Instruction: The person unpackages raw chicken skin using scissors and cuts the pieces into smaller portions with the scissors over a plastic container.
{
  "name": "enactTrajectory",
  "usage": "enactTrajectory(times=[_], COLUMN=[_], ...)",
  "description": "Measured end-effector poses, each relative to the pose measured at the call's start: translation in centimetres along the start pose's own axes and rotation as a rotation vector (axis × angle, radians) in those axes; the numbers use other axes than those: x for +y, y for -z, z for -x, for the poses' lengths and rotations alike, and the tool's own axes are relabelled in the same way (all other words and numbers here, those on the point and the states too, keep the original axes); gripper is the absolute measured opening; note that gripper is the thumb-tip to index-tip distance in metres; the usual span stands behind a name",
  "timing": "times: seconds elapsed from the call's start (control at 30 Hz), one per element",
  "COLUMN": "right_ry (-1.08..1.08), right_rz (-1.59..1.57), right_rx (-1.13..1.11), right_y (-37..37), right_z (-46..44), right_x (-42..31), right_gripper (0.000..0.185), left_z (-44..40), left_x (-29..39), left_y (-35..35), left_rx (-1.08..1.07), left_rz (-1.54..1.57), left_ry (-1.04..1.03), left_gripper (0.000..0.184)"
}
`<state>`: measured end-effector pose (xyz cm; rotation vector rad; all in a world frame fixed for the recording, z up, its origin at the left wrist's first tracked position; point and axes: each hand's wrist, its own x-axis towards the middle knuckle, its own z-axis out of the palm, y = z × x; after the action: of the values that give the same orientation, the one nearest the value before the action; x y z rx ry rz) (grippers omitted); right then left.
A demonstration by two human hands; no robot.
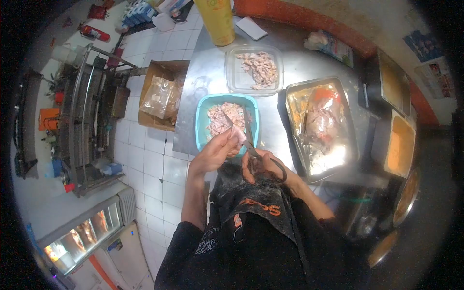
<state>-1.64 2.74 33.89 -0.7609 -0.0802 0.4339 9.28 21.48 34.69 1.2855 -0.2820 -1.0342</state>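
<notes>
Scissors with dark loop handles and long metal blades [249, 143] sit mid-frame, blades spread, the right hand [258, 165] wrapped around their handles. The left hand [222, 149] pinches a pale pink meat piece [237, 135], seemingly between the blades, though the view is too small to be sure. Both meet over the near edge of a square turquoise plastic tub [199, 126] holding chopped pinkish meat [219, 118].
</notes>
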Motion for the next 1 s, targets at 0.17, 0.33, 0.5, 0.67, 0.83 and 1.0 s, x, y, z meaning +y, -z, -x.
enactTrajectory(times=[0.17, 0.33, 0.5, 0.67, 0.83, 1.0], right_ry=[-0.092, -0.06, -0.126, -0.122, 0.035, 0.006], right_rz=[0.128, 0.014, 0.167, 0.18, 0.038, 0.141], right_rx=[0.026, 0.022, 0.06, 0.035, -0.016, 0.167], right_y=[0.5, 0.7, 1.4, 1.7, 2.1, 1.7], right_z=[0.7, 0.5, 0.2, 0.9, 0.3, 1.1], right_x=[0.0, 0.5, 0.3, 0.4, 0.6, -1.7], right_gripper=[0.061, 0.046, 0.046, 0.057, 0.053, 0.035], left_z=[-0.1, 0.1, 0.4, 0.5, -0.3, -0.7], left_x=[0.3, 1.5, -0.2, 0.3, -1.7, -1.5], left_y=[-0.7, -0.3, 0.1, 0.0, -0.3, -0.7], left_rx=[0.082, 0.02, 0.068, 0.024, -0.06, -0.043], left_rz=[-0.263, -0.504, -0.781, -0.796, -0.816, -0.863], left_ry=[-0.12, -0.134, -0.234, -0.208, -0.19, -0.197], left_gripper=[0.02, 0.011, 0.006, 0.009, 0.009, 0.013])
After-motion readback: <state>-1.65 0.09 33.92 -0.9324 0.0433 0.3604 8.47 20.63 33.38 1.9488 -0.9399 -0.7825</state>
